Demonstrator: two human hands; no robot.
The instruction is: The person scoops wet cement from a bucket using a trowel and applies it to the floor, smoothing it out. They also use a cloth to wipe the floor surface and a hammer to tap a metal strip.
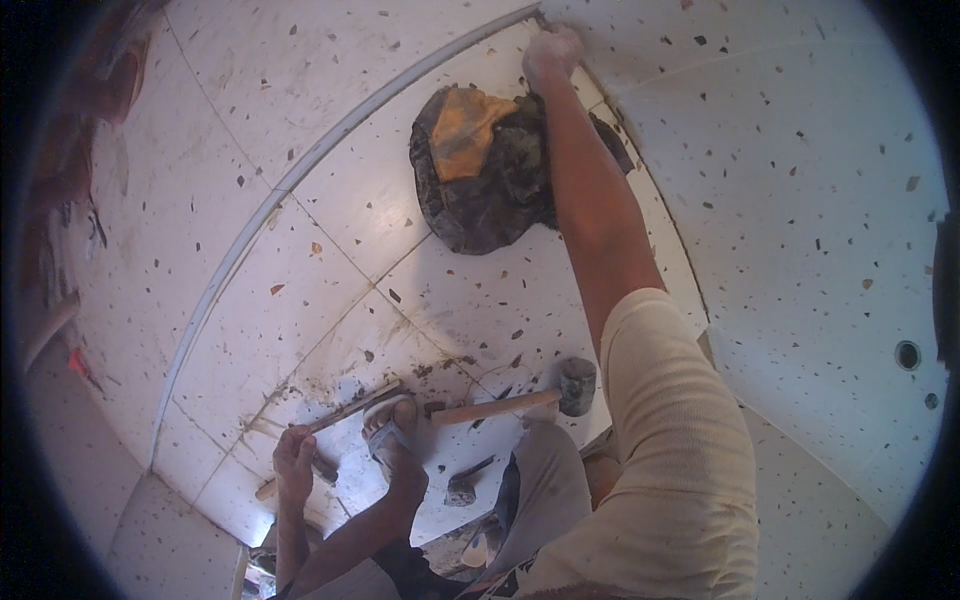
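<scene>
My right arm stretches to the top of the tiled surface, where my dusty right hand (552, 58) rests with fingers curled at the dark seam beside the speckled wall; what it holds, if anything, is hidden. Just below it lies a crumpled dark bag or cloth with an orange patch (465, 135). At lower left my left hand (296, 455) is closed on a long thin strip (345, 410), which runs beside my sandalled foot (393, 430). A mallet (575, 387) with a dark head and wooden handle lies right of that foot.
A curved grey strip (282, 190) borders the white speckled tiles on the left. A small dark tool (462, 488) lies near my knee. Reddish-brown objects (75, 190) crowd the left rim. The right wall (820, 200) has a round hole (907, 355).
</scene>
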